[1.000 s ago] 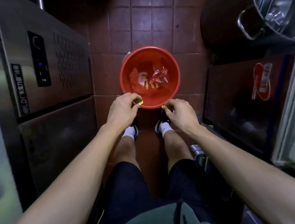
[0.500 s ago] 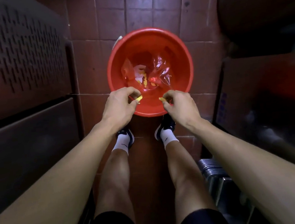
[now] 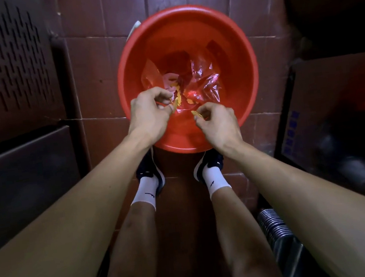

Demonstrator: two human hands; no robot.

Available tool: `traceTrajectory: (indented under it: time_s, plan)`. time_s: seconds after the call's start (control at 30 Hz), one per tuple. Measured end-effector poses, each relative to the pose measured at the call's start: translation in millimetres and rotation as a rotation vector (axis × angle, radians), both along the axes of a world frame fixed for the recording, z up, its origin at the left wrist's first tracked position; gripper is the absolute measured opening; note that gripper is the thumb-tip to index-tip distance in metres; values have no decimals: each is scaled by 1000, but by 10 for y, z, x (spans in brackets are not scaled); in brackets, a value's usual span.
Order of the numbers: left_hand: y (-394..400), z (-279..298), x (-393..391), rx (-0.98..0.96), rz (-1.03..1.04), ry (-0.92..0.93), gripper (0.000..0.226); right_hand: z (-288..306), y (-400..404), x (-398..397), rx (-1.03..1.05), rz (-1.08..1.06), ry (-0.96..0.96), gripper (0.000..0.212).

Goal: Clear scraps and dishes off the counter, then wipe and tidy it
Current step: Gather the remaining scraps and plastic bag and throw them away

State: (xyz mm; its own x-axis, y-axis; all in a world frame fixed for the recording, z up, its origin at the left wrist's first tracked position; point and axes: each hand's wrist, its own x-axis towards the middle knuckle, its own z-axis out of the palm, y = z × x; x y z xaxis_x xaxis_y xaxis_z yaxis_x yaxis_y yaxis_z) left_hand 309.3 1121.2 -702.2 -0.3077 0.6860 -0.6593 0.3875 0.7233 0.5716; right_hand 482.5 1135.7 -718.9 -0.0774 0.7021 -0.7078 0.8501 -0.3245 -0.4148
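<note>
My left hand (image 3: pixel 149 113) is positioned over the near-left part of the red bucket (image 3: pixel 238 47). Its fingers are curled, and the thumb and fingertips pinch a thin yellow scrap (image 3: pixel 175 104) that points toward the bucket's centre.

My right hand (image 3: pixel 217 123) is positioned over the near-right part of the same bucket, close beside the left hand but not touching it. Its fingers are also curled, and they pinch a second yellow scrap (image 3: pixel 195 113), whose free end points up and to the left.

The bucket stands on the tiled floor (image 3: pixel 91 64) directly in front of my shoes (image 3: pixel 211 160). Its near rim lies just above the toes in the head view. Inside the bucket:
- a crumpled clear plastic wrapper (image 3: pixel 202 83) lies at the bottom, right of centre;
- several yellow scraps (image 3: pixel 178 93) lie at the bottom, beside the wrapper and below my left hand's fingertips;
- a pale item lies next to them; I cannot tell what it is.

A small white object (image 3: pixel 134 28) shows behind the bucket's upper-left rim; its identity is not discernible.

To my left stands a dark metal cabinet with a slotted vent panel (image 3: pixel 4 58). To my right stands a dark appliance front (image 3: pixel 333 109), blurred. A ribbed hose (image 3: pixel 274 223) lies on the floor beside my right leg.
</note>
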Motion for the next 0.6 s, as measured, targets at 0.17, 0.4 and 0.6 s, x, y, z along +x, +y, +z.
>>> traceTrajectory:
  time_s: [0.17, 0.4, 0.6]
  plan:
    - [-61, 39, -63, 8, -7, 2, 24, 14, 9, -68, -6, -13, -10, 17]
    - [-113, 129, -137, -4, -31, 26, 18, 83, 96, -195, 10, -21, -16, 21]
    - [-163, 278, -134, -96, -259, 87, 26, 233, 88, -171, -16, 45, -39, 27]
